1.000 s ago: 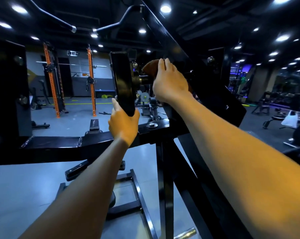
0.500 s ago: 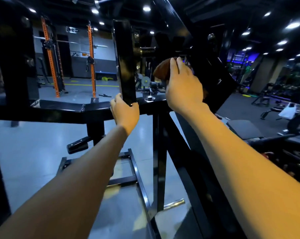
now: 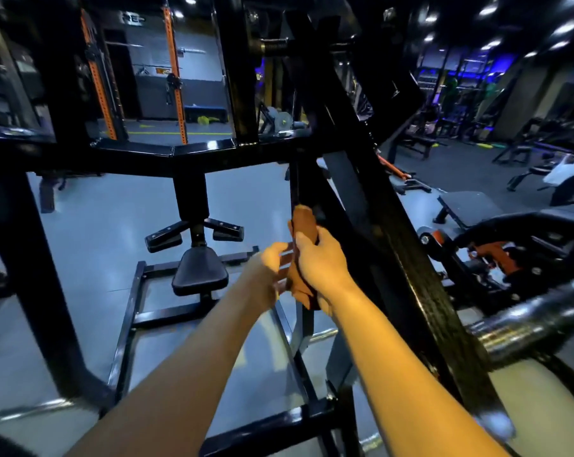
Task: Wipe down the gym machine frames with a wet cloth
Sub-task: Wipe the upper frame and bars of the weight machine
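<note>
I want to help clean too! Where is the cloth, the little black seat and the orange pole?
cloth (image 3: 303, 222): head view, its upper end above the right hand.
black seat (image 3: 199, 270): head view, middle of the pad.
orange pole (image 3: 175, 74): head view, mid-length of the upright.

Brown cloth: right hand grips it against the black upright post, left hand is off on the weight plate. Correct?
Not quite. The head view shows the left hand beside the right hand, at the brown cloth, not on a weight plate. The cloth is against the black upright post, as stated.

cloth (image 3: 303, 232): I see it on the upright bar (image 3: 297, 179), between my hands
seat (image 3: 199, 271): left of the cloth, under the cross bar (image 3: 167, 153)
</note>
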Available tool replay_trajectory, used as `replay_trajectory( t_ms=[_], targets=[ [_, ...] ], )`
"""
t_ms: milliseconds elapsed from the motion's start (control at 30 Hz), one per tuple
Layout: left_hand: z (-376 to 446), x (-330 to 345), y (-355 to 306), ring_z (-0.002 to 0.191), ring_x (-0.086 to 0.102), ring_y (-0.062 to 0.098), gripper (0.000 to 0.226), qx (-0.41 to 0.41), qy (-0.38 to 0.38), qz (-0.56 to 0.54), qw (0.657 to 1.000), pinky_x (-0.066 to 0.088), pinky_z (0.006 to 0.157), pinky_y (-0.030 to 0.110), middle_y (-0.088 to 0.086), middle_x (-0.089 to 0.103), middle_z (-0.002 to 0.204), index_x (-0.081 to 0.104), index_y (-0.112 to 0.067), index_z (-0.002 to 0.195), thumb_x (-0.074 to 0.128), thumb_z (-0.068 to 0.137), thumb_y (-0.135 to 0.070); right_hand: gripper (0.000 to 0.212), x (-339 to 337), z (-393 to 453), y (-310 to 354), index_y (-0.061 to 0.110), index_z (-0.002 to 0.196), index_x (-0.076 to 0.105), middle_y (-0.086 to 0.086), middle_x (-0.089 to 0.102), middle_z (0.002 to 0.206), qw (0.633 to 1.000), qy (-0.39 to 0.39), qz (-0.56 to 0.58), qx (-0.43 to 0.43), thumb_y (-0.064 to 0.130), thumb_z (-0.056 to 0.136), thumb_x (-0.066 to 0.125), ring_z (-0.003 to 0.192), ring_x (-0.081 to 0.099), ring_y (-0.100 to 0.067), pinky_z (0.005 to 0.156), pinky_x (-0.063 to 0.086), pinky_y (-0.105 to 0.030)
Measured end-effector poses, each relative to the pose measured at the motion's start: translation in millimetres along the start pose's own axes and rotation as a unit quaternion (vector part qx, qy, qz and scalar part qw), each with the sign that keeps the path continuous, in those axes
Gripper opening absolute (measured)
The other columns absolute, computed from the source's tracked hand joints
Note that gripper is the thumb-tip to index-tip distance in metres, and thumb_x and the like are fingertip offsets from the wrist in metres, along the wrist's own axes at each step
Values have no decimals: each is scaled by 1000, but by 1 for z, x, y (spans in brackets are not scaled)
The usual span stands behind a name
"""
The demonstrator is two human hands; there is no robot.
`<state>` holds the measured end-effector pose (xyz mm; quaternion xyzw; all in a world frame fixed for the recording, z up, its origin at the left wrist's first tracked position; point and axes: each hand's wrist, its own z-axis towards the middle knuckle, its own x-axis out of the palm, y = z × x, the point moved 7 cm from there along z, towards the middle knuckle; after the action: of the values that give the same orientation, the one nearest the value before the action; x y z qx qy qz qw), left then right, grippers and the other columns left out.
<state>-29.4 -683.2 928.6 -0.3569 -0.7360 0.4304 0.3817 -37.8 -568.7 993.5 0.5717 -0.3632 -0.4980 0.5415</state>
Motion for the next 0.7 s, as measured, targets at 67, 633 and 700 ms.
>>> replay_trajectory(
  t_ms=[67,633,700],
  targets=[
    [-8,-4,25,74,68,18,18,-20,-20,3,1000,57,53,28,7,71,103,66,-18,102,57,103,-33,25,6,-15,-44,16,129,62,-16,73,114,989,23,91,112,27,109,51,91,71,-32,72,57,-41],
    [-64,-30,160,71,72,22,28,-197,99,23,975,56,60,34,7,76,75,75,-13,111,55,105,-33,32,15,-145,-183,8,120,71,-17,76,111,891,-111,286,335,22,112,44,98,74,-30,77,58,-42],
    [-68,-29,182,71,72,23,43,-224,117,26,967,54,68,38,9,75,75,79,-15,85,48,108,-35,31,1,-164,-207,5,122,70,-19,76,112,879,-164,279,351,23,111,47,99,74,-34,83,60,-46]
  ],
)
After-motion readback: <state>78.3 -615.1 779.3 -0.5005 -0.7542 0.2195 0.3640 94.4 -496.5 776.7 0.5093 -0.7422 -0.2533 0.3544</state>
